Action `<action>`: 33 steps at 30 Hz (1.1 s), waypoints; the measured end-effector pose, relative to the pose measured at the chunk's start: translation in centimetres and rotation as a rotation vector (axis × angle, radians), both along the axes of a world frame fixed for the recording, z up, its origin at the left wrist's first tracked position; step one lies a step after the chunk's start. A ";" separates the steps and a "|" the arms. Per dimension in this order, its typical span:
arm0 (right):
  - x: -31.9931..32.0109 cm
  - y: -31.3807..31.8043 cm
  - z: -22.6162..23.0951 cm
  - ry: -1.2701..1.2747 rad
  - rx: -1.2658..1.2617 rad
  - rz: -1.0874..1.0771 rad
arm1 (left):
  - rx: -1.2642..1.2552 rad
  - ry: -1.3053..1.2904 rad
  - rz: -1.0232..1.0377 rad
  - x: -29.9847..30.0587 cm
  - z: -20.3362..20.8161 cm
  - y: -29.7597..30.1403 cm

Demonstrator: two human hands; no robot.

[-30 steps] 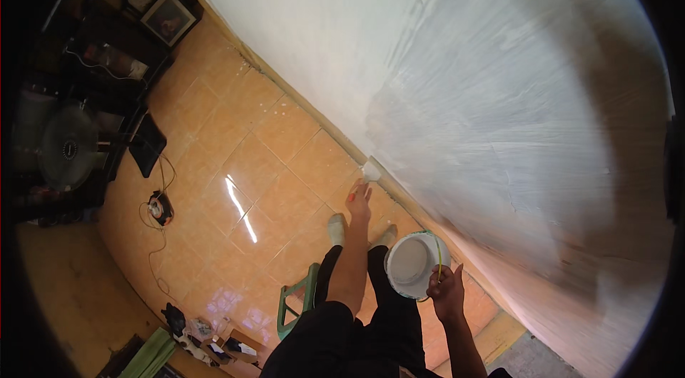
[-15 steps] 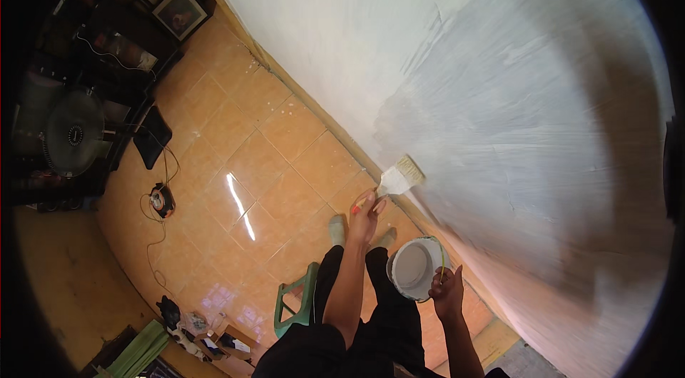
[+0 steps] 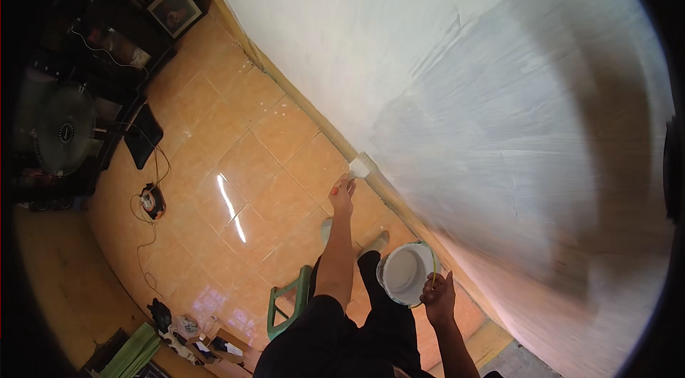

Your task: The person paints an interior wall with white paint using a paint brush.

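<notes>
My left hand (image 3: pixel 342 196) is closed round the handle of a wide paint brush (image 3: pixel 360 167), reaching forward over the floor. The brush head, coated in white paint, is at the low edge of the wall; whether it touches cannot be made out. With my right hand (image 3: pixel 437 298) I grip the thin yellowish bail of a paint bucket (image 3: pixel 392 276), close in front of my legs. Pale paint (image 3: pixel 407 267) shows inside it. The wall (image 3: pixel 464 128) is coated with streaky white and greyish brush strokes, with a pinker stretch low down on the right.
A green plastic stool (image 3: pixel 277 310) stands by my left leg. Orange tiles (image 3: pixel 242 142) with paint spots cover the floor. Further left are a cord reel (image 3: pixel 151 201) with a loose cable, a fan (image 3: pixel 66 132) and dark furniture. A framed picture (image 3: pixel 175 10) leans at the far corner.
My left hand has drawn the brush left, down from the wall face to its bottom edge, and the brush has turned. The bucket stays in my right hand; the whole view has shifted slightly.
</notes>
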State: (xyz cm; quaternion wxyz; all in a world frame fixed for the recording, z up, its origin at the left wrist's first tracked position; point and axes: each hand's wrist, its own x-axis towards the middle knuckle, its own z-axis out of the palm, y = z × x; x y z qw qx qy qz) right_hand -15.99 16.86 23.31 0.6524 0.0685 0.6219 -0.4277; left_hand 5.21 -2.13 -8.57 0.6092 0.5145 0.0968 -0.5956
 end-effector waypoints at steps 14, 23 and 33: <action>0.7 -0.5 1.2 0.041 -0.002 -0.002 | -0.379 0.091 -0.055 3.7 18.2 -3.1; 1.2 0.1 -0.2 0.050 0.028 -0.032 | -0.072 -0.004 -0.075 3.3 -2.4 -2.5; 0.5 1.2 -0.2 0.085 0.059 -0.002 | -0.131 -0.134 0.099 -0.2 14.9 -4.3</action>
